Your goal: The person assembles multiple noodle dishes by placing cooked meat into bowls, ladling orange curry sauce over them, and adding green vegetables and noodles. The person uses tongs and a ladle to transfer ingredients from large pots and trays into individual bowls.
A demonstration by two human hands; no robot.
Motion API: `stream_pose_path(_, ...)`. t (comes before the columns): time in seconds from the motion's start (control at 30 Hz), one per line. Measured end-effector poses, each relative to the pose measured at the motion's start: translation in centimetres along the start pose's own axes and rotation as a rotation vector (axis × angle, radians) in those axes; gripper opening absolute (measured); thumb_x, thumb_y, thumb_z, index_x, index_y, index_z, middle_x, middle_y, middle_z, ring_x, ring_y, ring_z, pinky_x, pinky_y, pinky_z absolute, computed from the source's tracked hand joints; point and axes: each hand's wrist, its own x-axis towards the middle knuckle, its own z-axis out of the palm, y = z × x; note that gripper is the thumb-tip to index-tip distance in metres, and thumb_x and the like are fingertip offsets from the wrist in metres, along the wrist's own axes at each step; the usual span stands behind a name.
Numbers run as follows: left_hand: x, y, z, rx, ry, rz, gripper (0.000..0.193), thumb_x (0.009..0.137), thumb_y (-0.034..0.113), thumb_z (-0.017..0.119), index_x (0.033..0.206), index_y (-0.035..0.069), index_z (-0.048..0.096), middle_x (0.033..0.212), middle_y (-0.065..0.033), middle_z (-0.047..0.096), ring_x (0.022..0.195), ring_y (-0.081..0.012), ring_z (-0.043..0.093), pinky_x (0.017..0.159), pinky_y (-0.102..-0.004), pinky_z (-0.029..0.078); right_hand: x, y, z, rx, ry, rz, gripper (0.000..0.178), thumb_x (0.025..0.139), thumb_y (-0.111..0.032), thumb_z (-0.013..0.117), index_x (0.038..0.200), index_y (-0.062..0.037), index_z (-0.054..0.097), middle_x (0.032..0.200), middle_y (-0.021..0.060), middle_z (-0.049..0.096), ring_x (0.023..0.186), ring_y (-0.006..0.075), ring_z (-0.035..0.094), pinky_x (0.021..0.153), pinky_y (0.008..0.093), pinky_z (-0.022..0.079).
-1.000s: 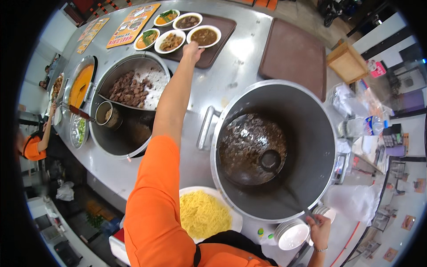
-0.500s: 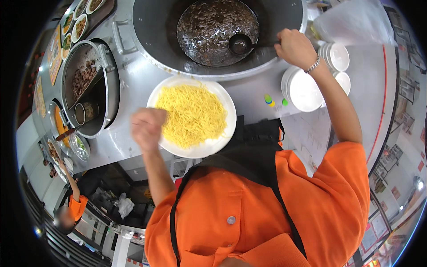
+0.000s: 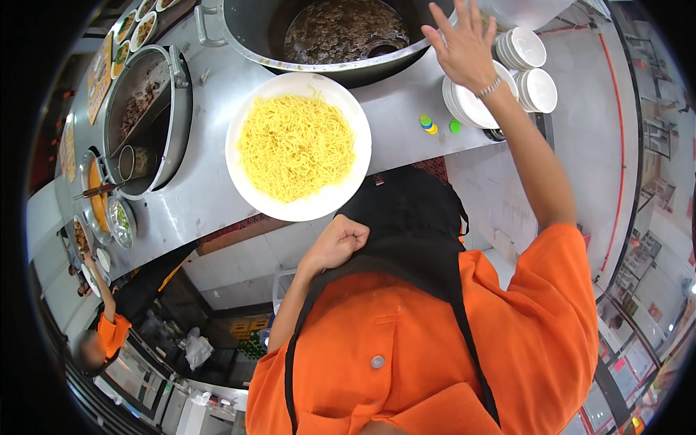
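My left hand [image 3: 339, 243] is curled into a fist against the front of the black apron [image 3: 413, 206], with nothing showing from it. Just above it, a large white plate [image 3: 293, 210] heaped with yellow noodles [image 3: 297, 148] sits near the counter's front edge. My right hand [image 3: 467, 54] is raised with fingers spread, empty, beside the rim of a big metal pot [image 3: 326, 67]. Dark brown stew [image 3: 341, 32] fills the bottom of that pot. A dark ladle [image 3: 383, 51] rests in it near the right wall, its handle not visible.
Stacked white bowls [image 3: 475, 101] stand under my right wrist, with more stacks [image 3: 538, 90] beyond. Small green caps [image 3: 454, 126] lie on the steel counter [image 3: 395, 109]. At left are a smaller meat pot [image 3: 177, 138] and several filled dishes. A co-worker [image 3: 112, 337] in orange is at far left.
My right hand has let go of the ladle and spread its fingers. My left fist has moved from the plate's left side to my apron. The view has shifted, so the pot sits higher.
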Motion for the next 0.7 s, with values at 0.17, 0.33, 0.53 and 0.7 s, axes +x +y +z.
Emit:
stream_pose_path(0.17, 0.1, -3.7, 4.1, 0.071, 0.126, -0.04, 0.007, 0.058, -0.005, 0.035, 0.055, 0.001, 0.036, 0.049, 0.0002, 0.029, 0.05, -0.0076, 0.029, 0.046, -0.0299, 0.021, -8.0, -1.0, -6.2, 0.619, 0.449, 0.139, 0.033, 0.097, -0.02, 0.041, 0.097, 0.0001, 0.068, 0.113, 0.0131, 0.061, 0.107, 0.0207, 0.054, 0.092, 0.0314, 0.041)
stream_pose_path(0.33, 5.6, -13.0, 8.6, -0.017, 0.505, -0.079, 0.008, 0.06, -0.003, 0.036, 0.054, 0.001, 0.04, 0.049, -0.0013, 0.033, 0.049, -0.0093, 0.034, 0.046, -0.0305, 0.026, -19.8, -0.3, -7.3, 1.118, -0.564, 0.478, 0.041, 0.095, -0.023, 0.057, 0.062, 0.0007, 0.06, 0.058, 0.0032, 0.057, 0.054, 0.0072, 0.05, 0.053, 0.0261, 0.042)
stream_pose_path(0.53, 9.2, -15.3, 16.0, -0.04, 0.807, 0.019, 0.006, 0.059, -0.002, 0.04, 0.055, 0.002, 0.043, 0.05, -0.0028, 0.035, 0.051, -0.0102, 0.036, 0.047, -0.0309, 0.028, -25.4, 4.6, -2.5, 1.046, -1.198, 0.263, 0.058, 0.093, -0.042, 0.059, 0.054, 0.0008, 0.055, 0.045, 0.0079, 0.048, 0.044, 0.0112, 0.042, 0.045, 0.0309, 0.036)
stream_pose_path(0.7, 10.4, -17.0, 23.9, -0.05, 1.303, -0.019, 0.009, 0.071, 0.006, 0.051, 0.063, 0.003, 0.054, 0.056, -0.0149, 0.052, 0.051, -0.0225, 0.046, 0.053, -0.0397, 0.041, -31.1, 9.2, 9.8, 0.363, -1.672, -0.151, 0.046, 0.086, -0.045, 0.065, 0.077, 0.0001, 0.065, 0.068, 0.0152, 0.064, 0.058, 0.023, 0.065, 0.052, 0.0382, 0.05)
